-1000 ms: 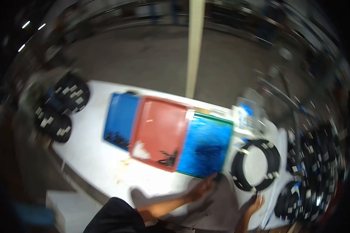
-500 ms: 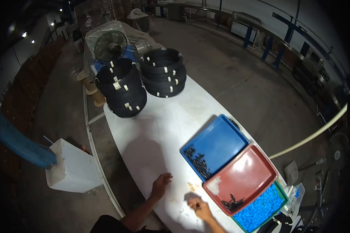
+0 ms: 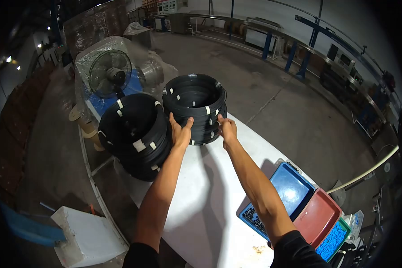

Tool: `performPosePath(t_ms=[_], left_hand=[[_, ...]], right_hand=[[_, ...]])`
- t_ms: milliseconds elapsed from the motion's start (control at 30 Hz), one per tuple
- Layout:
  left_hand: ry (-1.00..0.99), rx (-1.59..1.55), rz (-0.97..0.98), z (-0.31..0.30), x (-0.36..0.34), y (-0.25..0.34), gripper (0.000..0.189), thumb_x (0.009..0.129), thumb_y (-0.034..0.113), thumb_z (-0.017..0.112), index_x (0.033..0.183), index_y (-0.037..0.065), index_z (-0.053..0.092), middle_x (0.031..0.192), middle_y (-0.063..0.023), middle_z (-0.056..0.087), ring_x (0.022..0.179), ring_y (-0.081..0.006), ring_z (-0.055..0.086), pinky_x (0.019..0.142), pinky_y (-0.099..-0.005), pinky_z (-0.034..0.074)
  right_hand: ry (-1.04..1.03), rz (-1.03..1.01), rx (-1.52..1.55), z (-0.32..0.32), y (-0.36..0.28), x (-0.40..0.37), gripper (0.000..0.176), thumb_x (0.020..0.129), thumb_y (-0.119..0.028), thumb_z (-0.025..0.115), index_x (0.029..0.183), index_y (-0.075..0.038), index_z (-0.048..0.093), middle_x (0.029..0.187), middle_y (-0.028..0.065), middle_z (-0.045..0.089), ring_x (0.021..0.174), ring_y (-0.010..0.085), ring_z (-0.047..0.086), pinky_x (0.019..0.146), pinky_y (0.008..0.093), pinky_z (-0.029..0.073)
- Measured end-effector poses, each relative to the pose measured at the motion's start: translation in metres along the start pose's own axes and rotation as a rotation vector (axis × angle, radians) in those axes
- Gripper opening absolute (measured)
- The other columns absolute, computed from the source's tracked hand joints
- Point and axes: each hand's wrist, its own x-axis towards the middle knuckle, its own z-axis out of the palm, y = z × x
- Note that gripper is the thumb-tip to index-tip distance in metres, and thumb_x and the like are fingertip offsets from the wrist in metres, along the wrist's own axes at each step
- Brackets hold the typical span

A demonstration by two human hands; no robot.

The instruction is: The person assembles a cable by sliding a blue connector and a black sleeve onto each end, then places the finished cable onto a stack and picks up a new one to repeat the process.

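Note:
Two stacks of black coils with white tape marks stand at the table's far end. My left hand (image 3: 180, 130) is at the near left side of the right stack (image 3: 200, 116), in the gap beside the left stack (image 3: 143, 138). Its thumb and fingers are apart. At the right side of the same stack is my right hand (image 3: 228, 129), its fingers bent against or close to the coils. Whether either hand bears any weight cannot be made out; the stack stands upright.
On the white table (image 3: 187, 223), a blue tray (image 3: 292, 187) with black pieces, a red tray (image 3: 319, 214) and a green tray of blue pieces (image 3: 332, 241) sit at the right. A fan (image 3: 111, 73) stands beyond the left stack. A white block (image 3: 89, 232) is lower left.
Both hands have moved from the near part of the table, beside the trays, out to the right stack. The view has shifted, and the stacks appear nearer.

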Motion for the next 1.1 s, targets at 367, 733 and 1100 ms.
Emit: performPosePath(t_ms=[367,733,1100], left_hand=[[0.194,0.181,-0.225,0.031,0.078,0.012,0.1,0.096,0.031,0.067,0.161,0.005,-0.005,0.168,-0.0214,0.009,0.155,-0.0337,0.014,0.127,-0.0439,0.015],[0.338,-0.102,-0.002,0.041,-0.01,0.031,0.099,0.078,0.01,0.079,0.155,-0.001,0.018,0.154,-0.0241,0.022,0.146,-0.0361,0.023,0.122,-0.0402,0.02],[-0.117,-0.54,0.103,-0.062,-0.258,-0.04,0.094,0.074,-0.022,0.044,0.159,0.004,0.013,0.158,-0.0123,0.026,0.147,-0.0329,0.039,0.113,-0.0469,0.043]], right_hand=[[0.279,-0.22,-0.402,0.065,-0.03,0.077,0.081,0.088,-0.025,0.067,0.152,0.009,0.028,0.144,0.0338,0.049,0.137,0.0409,0.049,0.114,0.0424,0.038],[0.065,-0.241,0.162,-0.005,-0.058,0.002,0.061,0.077,0.009,0.068,0.134,0.019,0.046,0.099,0.0182,0.066,0.079,0.0207,0.065,0.067,0.0314,0.051],[-0.293,-0.179,0.282,-0.198,0.003,-0.189,0.078,0.092,0.005,0.056,0.16,-0.016,0.025,0.155,0.0187,0.036,0.124,0.0337,0.061,0.076,0.04,0.067]])
